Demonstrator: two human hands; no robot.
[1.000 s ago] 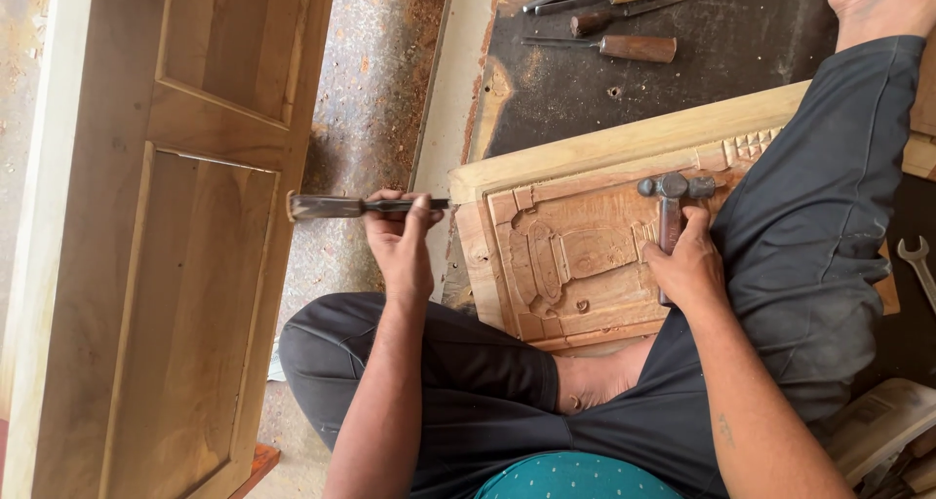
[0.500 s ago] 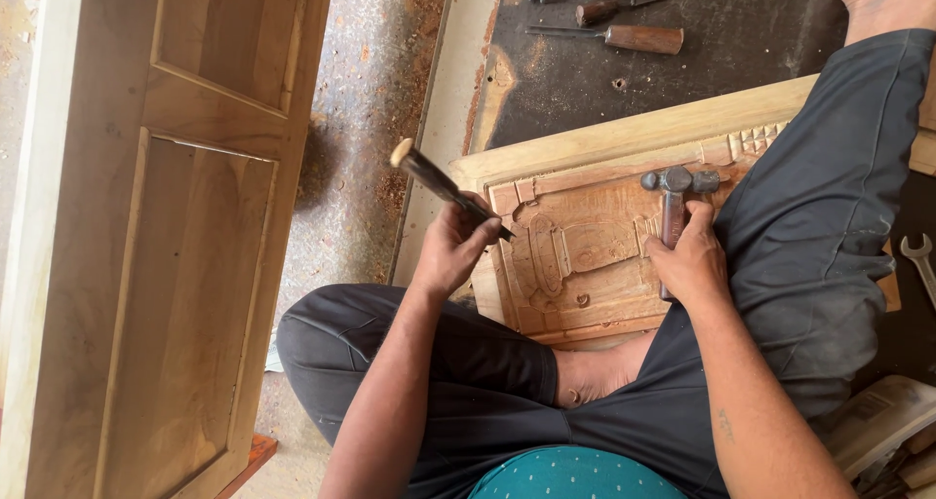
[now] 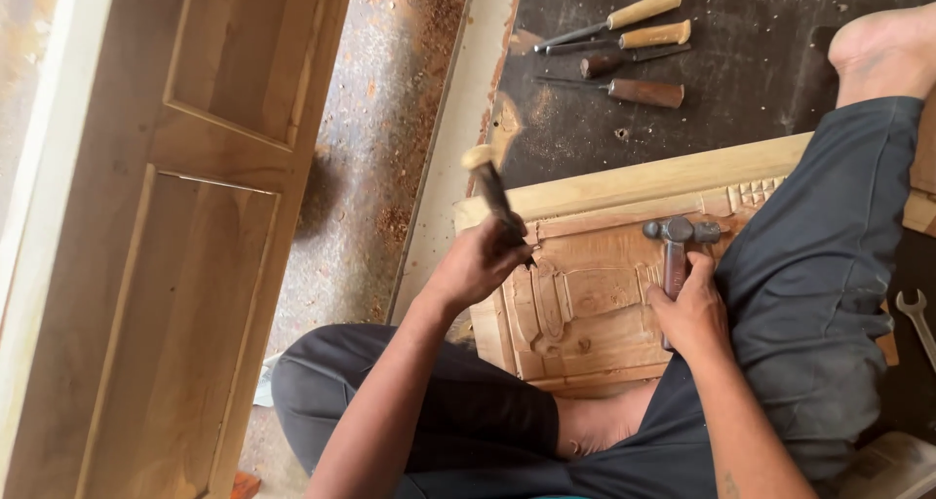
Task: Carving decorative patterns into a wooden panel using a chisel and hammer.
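My left hand [image 3: 478, 263] grips a chisel [image 3: 494, 195] with a wooden handle, its tip set on the upper left corner of a carved wooden panel [image 3: 595, 304]. The chisel leans up and to the left. On the panel's right side my right hand [image 3: 694, 309] holds a metal hammer [image 3: 677, 246] by its handle, the head resting flat on the carving. The panel lies across my lap between my legs in dark trousers [image 3: 809, 285].
Several wood-handled chisels [image 3: 624, 46] lie on the dark mat above the panel. A large wooden door [image 3: 166, 236] lies to the left, with sawdust-strewn floor [image 3: 380, 129] between. A spanner [image 3: 916, 319] sits at the right edge.
My left hand has brought the chisel from the floor at the left over to the panel's upper left corner and stood it more upright. The hammer hand has stayed put.
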